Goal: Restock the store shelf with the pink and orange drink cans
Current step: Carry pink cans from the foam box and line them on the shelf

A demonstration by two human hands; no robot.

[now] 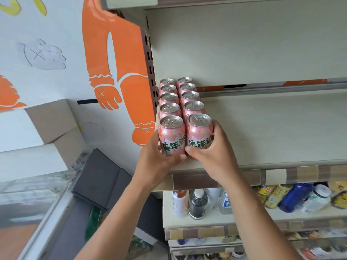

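- I see two front cans side by side at the left end of the cream metal shelf, heading two rows of pink cans that run back toward the rear panel, five deep in each row.
- The left front can is a short cylinder with a glossy pink printed skin, green characters on a white patch and a brushed silver lid with a pull tab. The right front can matches it, and their sides touch.
- My operator's left hand grasps the left front can from its outer side, thumb curled under the lower front.
- The right hand wraps the right front can, fingers round its far side and thumb pressed across the label.
- I cannot tell whether the two can bases sit on the shelf; the hands hide them.
- The shelf's front edge carries a strip of brown, tan and white blocks.
- The tier below holds upright plastic bottles, and a blue bottle lies tilted further right.
- Left of the unit, a white wall bears a flat orange cartoon figure.
- Plain cardboard boxes are stacked near that wall, with a matte dark box lower down.
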